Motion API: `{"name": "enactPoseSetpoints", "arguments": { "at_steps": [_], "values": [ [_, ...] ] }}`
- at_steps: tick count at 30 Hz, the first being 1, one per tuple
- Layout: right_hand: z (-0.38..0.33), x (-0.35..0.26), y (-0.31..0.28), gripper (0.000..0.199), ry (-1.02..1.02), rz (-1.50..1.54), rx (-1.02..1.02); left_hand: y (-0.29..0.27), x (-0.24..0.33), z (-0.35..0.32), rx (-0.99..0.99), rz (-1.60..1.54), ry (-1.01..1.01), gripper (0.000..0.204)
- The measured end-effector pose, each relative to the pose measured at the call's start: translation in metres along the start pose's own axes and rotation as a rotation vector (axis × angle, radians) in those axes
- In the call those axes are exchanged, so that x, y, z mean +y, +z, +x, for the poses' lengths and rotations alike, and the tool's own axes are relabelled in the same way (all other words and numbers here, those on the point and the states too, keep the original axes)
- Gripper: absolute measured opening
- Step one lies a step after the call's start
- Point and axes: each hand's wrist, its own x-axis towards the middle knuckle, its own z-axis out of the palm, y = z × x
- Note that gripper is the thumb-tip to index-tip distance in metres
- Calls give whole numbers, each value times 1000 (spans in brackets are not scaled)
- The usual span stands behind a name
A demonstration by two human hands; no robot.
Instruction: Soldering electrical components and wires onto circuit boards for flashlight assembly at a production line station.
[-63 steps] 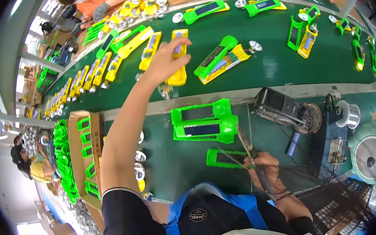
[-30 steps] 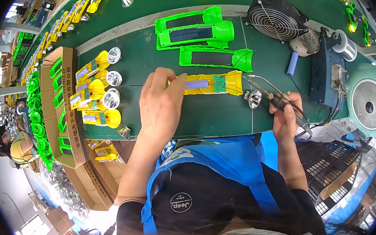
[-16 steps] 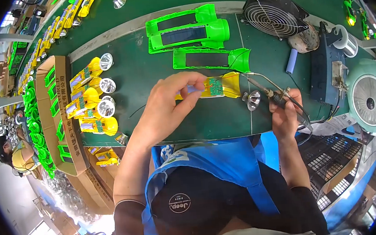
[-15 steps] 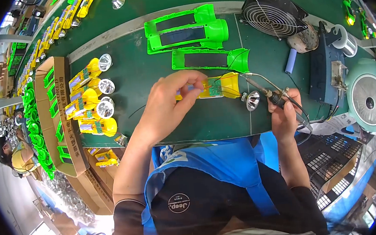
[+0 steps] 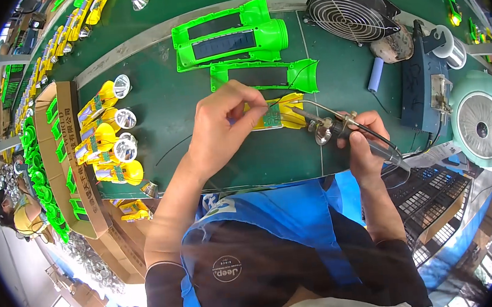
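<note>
In front of me on the green bench lies a yellow flashlight housing half (image 5: 294,117) with a small green circuit board (image 5: 272,116). My left hand (image 5: 223,126) covers its left end, thumb and forefinger pinched beside the board; what they hold is hidden. My right hand (image 5: 365,143) is closed around a soldering iron (image 5: 337,127) with a thin metal tube along it. Its tip is over the housing's right part. A reflector (image 5: 322,137) is partly hidden behind the iron. Just beyond is a green shell (image 5: 308,76) with a dark panel and a thin wire.
More green shells (image 5: 230,44) lie behind. A black fan (image 5: 350,10), blue battery cell (image 5: 375,75), blue box (image 5: 424,88) and solder spool (image 5: 450,48) stand at right. Yellow housings with reflectors (image 5: 124,118) line the left, beside a cardboard box (image 5: 74,162).
My right hand has brought the soldering iron left, its tip moving from the housing's right edge to over it. My left hand stays pinched at the housing. The whole view has shifted slightly.
</note>
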Motion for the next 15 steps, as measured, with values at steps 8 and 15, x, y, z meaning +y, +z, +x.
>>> {"name": "enactPoseSetpoints", "arguments": {
  "at_steps": [8,15],
  "values": [
    [4,-11,17,16,-69,-137,-62,6,19,-12,-5,510,227,17],
    [5,-10,14,16,-20,-239,-109,10,27,-3,-37,628,122,13]
  ]
}}
